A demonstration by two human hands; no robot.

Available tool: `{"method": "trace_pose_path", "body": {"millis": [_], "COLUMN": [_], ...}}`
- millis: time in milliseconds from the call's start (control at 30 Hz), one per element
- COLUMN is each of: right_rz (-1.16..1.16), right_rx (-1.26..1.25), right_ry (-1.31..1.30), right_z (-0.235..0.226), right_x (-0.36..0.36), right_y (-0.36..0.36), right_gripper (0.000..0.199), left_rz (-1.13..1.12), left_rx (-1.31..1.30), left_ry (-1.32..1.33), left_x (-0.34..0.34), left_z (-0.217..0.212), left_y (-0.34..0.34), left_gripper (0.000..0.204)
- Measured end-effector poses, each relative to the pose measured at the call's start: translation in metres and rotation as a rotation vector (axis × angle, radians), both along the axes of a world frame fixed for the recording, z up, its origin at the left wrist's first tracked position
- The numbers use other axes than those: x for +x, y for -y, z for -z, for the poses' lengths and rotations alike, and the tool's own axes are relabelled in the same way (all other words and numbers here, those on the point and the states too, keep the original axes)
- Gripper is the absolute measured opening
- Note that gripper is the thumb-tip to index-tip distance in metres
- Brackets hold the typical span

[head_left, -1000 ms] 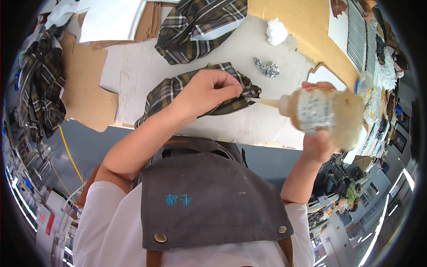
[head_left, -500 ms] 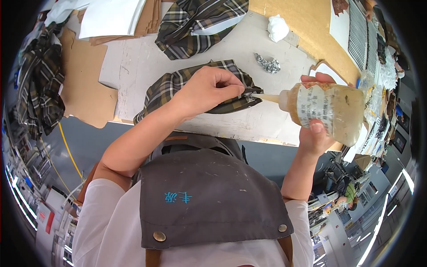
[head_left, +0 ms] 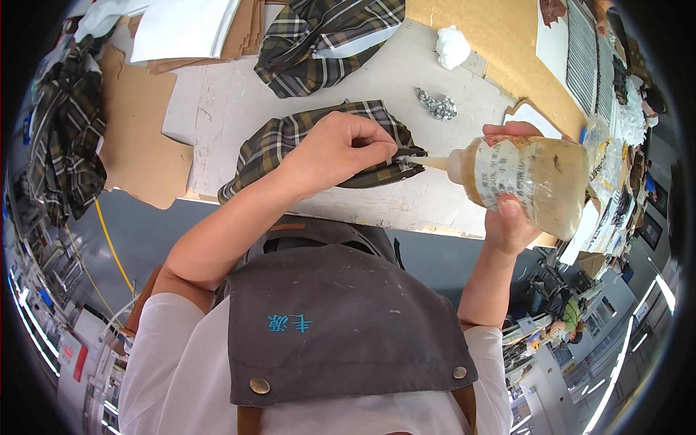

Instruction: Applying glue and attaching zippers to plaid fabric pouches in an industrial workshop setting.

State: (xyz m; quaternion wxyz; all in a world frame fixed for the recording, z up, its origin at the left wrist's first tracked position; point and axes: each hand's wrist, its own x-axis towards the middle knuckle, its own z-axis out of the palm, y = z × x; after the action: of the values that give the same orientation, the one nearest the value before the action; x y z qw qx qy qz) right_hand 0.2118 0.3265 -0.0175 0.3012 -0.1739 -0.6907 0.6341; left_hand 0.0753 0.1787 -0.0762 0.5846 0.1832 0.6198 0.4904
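Note:
A plaid fabric pouch [head_left: 270, 147] with a zipper lies near the table's front edge. My left hand [head_left: 335, 151] rests over it, thumb and forefinger pinching the dark fabric at its right end, by the zipper's end. My right hand [head_left: 513, 225] is wrapped round a clear glue bottle [head_left: 533, 181] with a yellowish content and a paper label. The bottle lies tilted on its side in the air, its long nozzle [head_left: 433, 163] pointing left. The nozzle's tip meets the pouch's end just right of my left fingertips; exact contact is hard to see.
Behind the pouch lies a second plaid piece [head_left: 333, 43]. A small heap of silvery metal parts [head_left: 436, 105] and a crumpled white wad [head_left: 453, 47] sit to the right of it. Brown card [head_left: 141, 138] and hanging plaid fabric [head_left: 65, 138] are at left.
The bottle and my right hand have shifted slightly left, with the nozzle pushed a bit further along the pouch's end. My left hand keeps its pinch almost in place.

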Motion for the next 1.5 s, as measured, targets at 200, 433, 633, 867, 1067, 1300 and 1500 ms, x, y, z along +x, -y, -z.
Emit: {"method": "trace_pose_path", "body": {"millis": [200, 433, 633, 867, 1067, 1300, 1500], "right_rz": [-0.056, -0.033, -0.030, -0.053, 0.007, 0.034, 0.075], "right_rx": [0.014, 0.028, 0.002, 0.011, 0.030, 0.057, 0.020], "right_ry": [0.011, -0.027, -0.017, 0.001, -0.035, -0.045, -0.052], "right_z": [0.001, 0.005, 0.002, 0.002, 0.003, 0.002, 0.000], "right_x": [0.003, 0.000, 0.003, 0.005, 0.003, 0.005, 0.007], "right_y": [-0.002, 0.001, 0.001, -0.001, 0.003, 0.006, 0.009], "right_gripper": [0.084, 0.090, 0.090, 0.091, 0.090, 0.089, 0.090], "left_rz": [-0.023, -0.003, -0.004, -0.005, -0.003, 0.007, 0.010], "left_rx": [0.048, 0.020, 0.028, 0.019, 0.021, 0.029, 0.033], "left_ry": [-0.019, -0.030, -0.029, -0.045, -0.043, -0.069, -0.101], "left_x": [0.001, 0.001, 0.002, -0.001, 0.002, 0.003, 0.004], "left_z": [0.002, -0.001, 0.001, -0.002, -0.001, -0.002, -0.002], "left_y": [0.002, 0.002, 0.003, 0.004, 0.006, 0.006, 0.007], "left_gripper": [0.018, 0.018, 0.018, 0.018, 0.018, 0.018, 0.018]}}
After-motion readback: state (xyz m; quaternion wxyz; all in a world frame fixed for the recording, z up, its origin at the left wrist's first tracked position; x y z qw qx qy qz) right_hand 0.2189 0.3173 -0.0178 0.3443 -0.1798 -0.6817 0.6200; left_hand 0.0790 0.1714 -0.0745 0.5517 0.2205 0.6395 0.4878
